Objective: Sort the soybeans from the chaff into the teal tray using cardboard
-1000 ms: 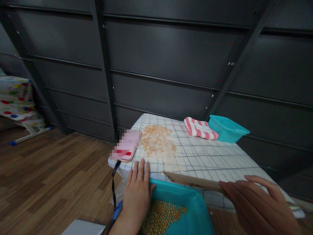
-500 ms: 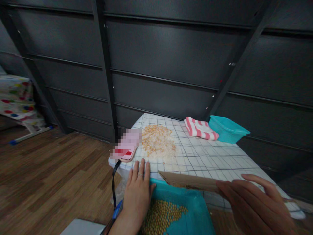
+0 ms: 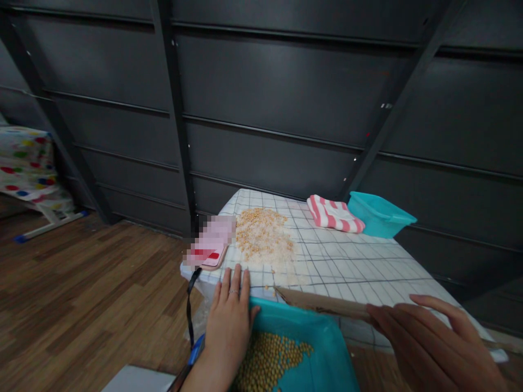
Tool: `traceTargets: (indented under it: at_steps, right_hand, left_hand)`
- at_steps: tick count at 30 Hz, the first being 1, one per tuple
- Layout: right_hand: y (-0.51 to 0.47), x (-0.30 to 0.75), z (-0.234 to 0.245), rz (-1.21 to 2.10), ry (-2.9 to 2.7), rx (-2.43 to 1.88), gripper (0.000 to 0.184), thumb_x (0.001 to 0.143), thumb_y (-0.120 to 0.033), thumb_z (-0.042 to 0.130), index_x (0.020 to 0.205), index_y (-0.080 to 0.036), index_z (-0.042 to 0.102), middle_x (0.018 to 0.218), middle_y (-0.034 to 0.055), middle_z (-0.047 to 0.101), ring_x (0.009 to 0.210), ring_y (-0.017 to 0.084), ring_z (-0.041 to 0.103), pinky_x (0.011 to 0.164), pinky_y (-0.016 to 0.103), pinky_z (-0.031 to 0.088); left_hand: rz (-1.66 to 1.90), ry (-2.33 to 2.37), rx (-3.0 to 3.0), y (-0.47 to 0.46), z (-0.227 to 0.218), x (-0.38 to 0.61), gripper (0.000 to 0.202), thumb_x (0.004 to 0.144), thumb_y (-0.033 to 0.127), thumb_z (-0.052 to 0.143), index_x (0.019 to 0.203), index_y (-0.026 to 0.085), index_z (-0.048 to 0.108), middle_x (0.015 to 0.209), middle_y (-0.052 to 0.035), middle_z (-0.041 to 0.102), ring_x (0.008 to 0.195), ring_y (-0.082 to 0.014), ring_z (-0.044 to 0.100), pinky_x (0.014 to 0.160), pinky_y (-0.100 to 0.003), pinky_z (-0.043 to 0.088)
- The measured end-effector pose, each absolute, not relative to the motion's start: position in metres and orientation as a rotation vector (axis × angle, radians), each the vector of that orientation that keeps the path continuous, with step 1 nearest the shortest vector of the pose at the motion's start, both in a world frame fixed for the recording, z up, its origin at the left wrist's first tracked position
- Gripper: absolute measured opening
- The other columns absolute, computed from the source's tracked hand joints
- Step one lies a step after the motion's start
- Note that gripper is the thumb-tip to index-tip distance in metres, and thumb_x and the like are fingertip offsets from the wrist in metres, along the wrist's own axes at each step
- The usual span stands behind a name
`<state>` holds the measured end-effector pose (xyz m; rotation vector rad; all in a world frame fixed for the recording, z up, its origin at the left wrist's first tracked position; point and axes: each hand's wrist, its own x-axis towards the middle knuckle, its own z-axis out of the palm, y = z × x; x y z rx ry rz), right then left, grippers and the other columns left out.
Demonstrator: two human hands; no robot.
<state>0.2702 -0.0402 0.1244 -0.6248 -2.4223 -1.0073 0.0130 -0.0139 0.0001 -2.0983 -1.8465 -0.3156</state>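
My left hand lies flat with fingers stretched out, over the left rim of a teal plastic bin, its fingertips on the table's front edge. Yellowish-green soybeans cover part of the bin's bottom. My right hand pinches one end of a strip of brown cardboard, held along the table edge just above the bin's far rim. Farther in on the table, pale yellow soybeans lie spread among white rice-like grains. A few loose beans lie near the cardboard's left tip.
The table wears a white checked cloth. On its left corner lies a pink phone with a black strap. A folded pink-striped towel and another teal bin stand back right. A dark panelled wall rises behind.
My right hand and the cardboard have shifted slightly to the right. A loose bean now shows by the cardboard's left tip. My left hand stays in place.
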Motion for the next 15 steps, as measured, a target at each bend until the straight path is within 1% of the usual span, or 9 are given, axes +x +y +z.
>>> traceTargets:
  at_steps: [4,7,10,15]
  right_hand:
    - [-0.039,0.274,0.112,-0.997,-2.358,-0.737,0.027,0.083,-0.004,0.033,0.095,-0.013,0.055,0.076,0.0043,0.064,0.071,0.016,0.054,0.079,0.04,0.038]
    - [-0.04,0.275,0.104,-0.904,-2.341,-0.779,0.027,0.082,-0.004,0.037,0.098,-0.015,0.056,0.078,0.0032,0.064,0.074,0.015,0.055,0.083,0.04,0.037]
    - [-0.04,0.275,0.101,-0.827,-2.335,-0.779,0.029,0.083,-0.005,0.035,0.099,-0.017,0.056,0.082,0.0023,0.065,0.079,0.016,0.055,0.085,0.04,0.037]
    - [-0.041,0.276,0.104,-0.965,-2.353,-0.787,0.028,0.083,-0.003,0.035,0.099,-0.014,0.056,0.077,0.0041,0.065,0.076,0.016,0.054,0.084,0.042,0.036]
  left_hand:
    - [-0.319,-1.84,-2.078,-0.014,-0.001,0.012,0.05,0.079,0.029,0.045,0.126,0.01,0.044,0.132,-0.0168,0.045,0.118,-0.0333,0.044,0.09,-0.046,0.044]
    - [-0.333,-1.829,-2.087,-0.014,-0.003,0.011,0.051,0.079,0.029,0.046,0.126,0.009,0.044,0.131,-0.0174,0.045,0.118,-0.0337,0.043,0.09,-0.045,0.044]
    - [-0.371,-1.832,-2.097,-0.015,-0.004,0.011,0.052,0.08,0.029,0.045,0.127,0.009,0.042,0.133,-0.0175,0.043,0.12,-0.0335,0.041,0.091,-0.046,0.043]
    - [-0.365,-1.84,-2.092,-0.015,-0.003,0.011,0.051,0.079,0.028,0.045,0.127,0.01,0.043,0.133,-0.0165,0.044,0.119,-0.0325,0.042,0.091,-0.046,0.043]
